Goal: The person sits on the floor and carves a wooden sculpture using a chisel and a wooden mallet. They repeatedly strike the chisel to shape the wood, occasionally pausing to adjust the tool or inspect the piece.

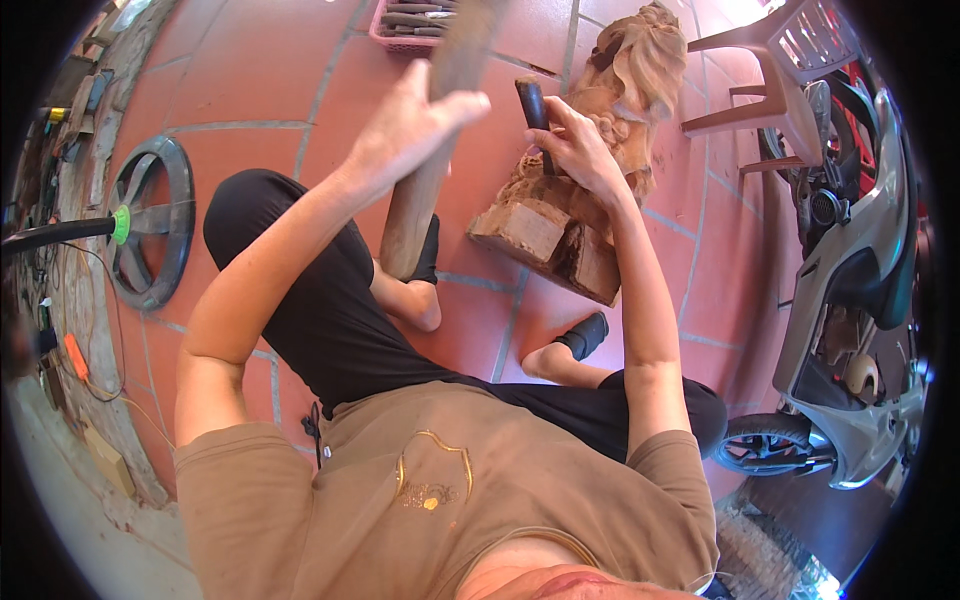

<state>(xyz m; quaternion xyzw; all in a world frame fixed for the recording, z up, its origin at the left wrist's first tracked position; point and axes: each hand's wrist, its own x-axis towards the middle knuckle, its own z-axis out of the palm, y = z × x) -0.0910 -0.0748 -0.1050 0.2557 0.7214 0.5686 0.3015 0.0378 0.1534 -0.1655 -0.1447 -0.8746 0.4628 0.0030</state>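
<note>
I sit on a red tiled floor (250,70) with my legs around a reddish wood carving (640,70), which lies tilted on its blocky base (535,232). My left hand (408,125) is raised and grips a long wooden mallet (408,222); the mallet's upper end is blurred. Resting on the carving, my right hand (582,150) holds a chisel with a dark handle (531,101). The chisel's blade is hidden behind my fingers, pointing down into the wood.
A pink basket of tools (405,38) stands at the top. A plastic chair (765,85) is behind the carving, and a parked scooter (860,290) fills the right side. A round fan (150,220) and cables lie at the left. A woven mat (760,550) is at lower right.
</note>
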